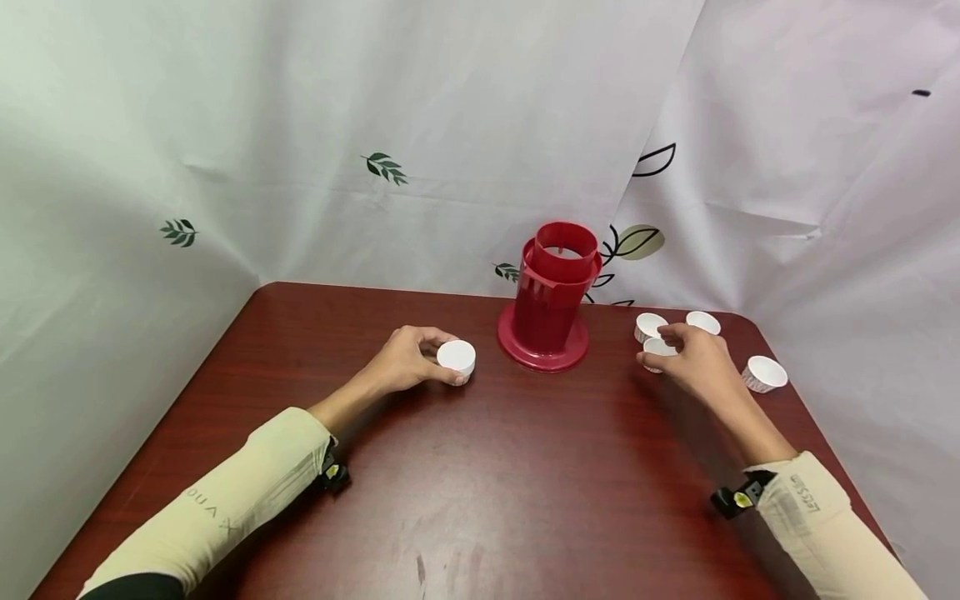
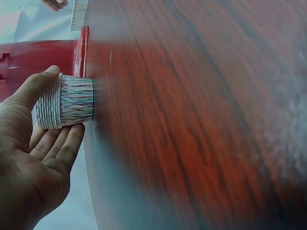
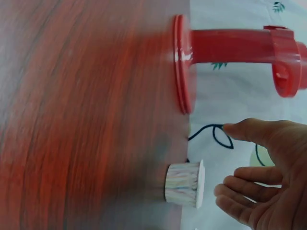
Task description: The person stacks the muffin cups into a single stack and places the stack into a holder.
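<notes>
My left hand (image 1: pixel 405 363) grips a stack of nested paper baking cups (image 1: pixel 456 357) between thumb and fingers. In the left wrist view the stacked cups (image 2: pixel 76 101) show white rims and thin coloured wavy lines, with the bottom end close to the tabletop. On the right side, my right hand (image 1: pixel 705 367) hovers over a single paper cup (image 1: pixel 658 357), its thumb and fingers spread apart. The right wrist view shows that hand (image 3: pixel 268 177) with nothing between its fingers and the small cup (image 3: pixel 184 184) standing below it on the table.
A red cylindrical dispenser (image 1: pixel 546 321) with a round base stands at the back between the hands. More single paper cups stand around my right hand: one behind (image 1: pixel 649 326), another at the back (image 1: pixel 703 322), a third near the right edge (image 1: pixel 764 374). White curtain surrounds the brown table (image 1: pixel 480 492).
</notes>
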`<move>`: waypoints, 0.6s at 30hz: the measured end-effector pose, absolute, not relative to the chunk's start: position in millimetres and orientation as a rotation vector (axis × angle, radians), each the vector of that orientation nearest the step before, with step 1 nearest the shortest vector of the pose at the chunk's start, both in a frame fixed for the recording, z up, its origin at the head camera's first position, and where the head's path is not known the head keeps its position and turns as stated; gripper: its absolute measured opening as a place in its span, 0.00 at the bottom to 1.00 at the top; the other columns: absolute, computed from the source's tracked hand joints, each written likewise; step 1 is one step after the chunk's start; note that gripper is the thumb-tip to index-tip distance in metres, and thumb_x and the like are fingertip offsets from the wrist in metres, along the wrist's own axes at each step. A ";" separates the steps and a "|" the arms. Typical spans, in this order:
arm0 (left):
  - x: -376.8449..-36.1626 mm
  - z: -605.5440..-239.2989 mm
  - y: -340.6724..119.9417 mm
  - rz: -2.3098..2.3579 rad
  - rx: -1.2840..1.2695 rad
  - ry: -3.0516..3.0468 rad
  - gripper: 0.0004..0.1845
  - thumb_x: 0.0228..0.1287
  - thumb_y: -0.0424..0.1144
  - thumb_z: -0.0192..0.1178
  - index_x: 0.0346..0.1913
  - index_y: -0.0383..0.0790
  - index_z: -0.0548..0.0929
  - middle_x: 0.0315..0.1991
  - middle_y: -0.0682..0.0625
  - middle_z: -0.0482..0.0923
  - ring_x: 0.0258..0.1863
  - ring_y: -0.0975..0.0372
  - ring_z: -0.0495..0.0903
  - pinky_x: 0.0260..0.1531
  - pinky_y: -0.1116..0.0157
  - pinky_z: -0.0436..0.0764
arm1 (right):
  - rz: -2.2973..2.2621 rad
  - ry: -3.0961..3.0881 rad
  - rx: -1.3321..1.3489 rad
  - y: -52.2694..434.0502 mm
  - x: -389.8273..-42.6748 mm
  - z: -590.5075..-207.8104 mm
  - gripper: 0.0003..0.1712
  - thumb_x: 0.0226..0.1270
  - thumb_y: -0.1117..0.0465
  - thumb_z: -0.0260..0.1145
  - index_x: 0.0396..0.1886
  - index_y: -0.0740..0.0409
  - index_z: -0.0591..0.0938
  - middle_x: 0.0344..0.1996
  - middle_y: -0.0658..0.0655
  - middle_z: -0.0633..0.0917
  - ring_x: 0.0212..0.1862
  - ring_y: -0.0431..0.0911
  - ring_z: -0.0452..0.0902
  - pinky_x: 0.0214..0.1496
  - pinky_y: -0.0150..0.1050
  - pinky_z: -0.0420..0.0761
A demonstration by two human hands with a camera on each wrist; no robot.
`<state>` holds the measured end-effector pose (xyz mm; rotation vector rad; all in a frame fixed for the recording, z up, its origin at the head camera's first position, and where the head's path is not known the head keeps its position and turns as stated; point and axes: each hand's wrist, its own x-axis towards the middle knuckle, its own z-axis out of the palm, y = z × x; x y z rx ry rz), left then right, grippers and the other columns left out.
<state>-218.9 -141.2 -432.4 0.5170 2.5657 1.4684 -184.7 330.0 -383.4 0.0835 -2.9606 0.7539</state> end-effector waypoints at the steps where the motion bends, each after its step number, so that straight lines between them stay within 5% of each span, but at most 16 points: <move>1: -219.1 -432.1 -141.3 1.468 0.514 2.567 0.31 0.48 0.40 0.93 0.58 0.42 0.95 0.43 0.49 0.96 0.38 0.64 0.91 0.40 0.70 0.86 | 0.745 -2.961 0.081 331.3 -185.1 -384.2 0.41 0.70 0.44 0.82 0.68 0.73 0.84 0.56 0.76 0.92 0.60 0.70 0.88 0.63 0.68 0.84; 18: -220.6 -433.6 -142.3 1.484 0.528 2.542 0.31 0.50 0.39 0.92 0.59 0.39 0.94 0.47 0.46 0.96 0.40 0.64 0.91 0.42 0.72 0.86 | 0.673 -2.896 0.093 338.2 -192.3 -400.3 0.34 0.70 0.51 0.81 0.62 0.76 0.86 0.53 0.77 0.91 0.56 0.73 0.87 0.58 0.69 0.84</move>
